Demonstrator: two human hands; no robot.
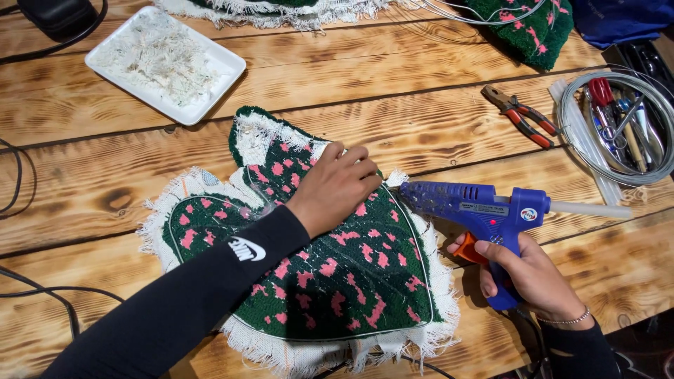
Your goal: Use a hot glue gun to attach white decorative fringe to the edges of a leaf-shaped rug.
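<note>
Scorched plank workbench (393,91), dark grain burnt in, craft clutter along the far and right edges.

Centre: green tufted piece with pink flecks (337,270), lying back-side up on a frayed white backing, thin wire traced along its outline.

Left hand (335,186), black sleeve crossing over the piece, presses flat on the upper part with fingers curled down at the right edge. It grips nothing; it is a hold-down, likely keeping the fabric and wire from shifting right where the nozzle meets them.

Right hand (530,277) is wrapped shut around the handle of a blue glue gun (484,210), index finger on the orange trigger. Cannot tell whether the trigger is actually squeezed. Nozzle points left, touching or just short of the piece's edge directly beside the left fingertips. A glue stick pokes out of the gun's back, away from the work.

Beyond the gun hand: red-handled pliers (521,116) lying on the bench, then a coil of wire (618,126) ringed around a bundle of scissors and small tools, within reach but well apart from the grip.

Far beyond the left hand: white tray (165,63) of pale fibre scraps, parked clear of the work. More green tufted pieces at the far edge, partly cut off.
</note>
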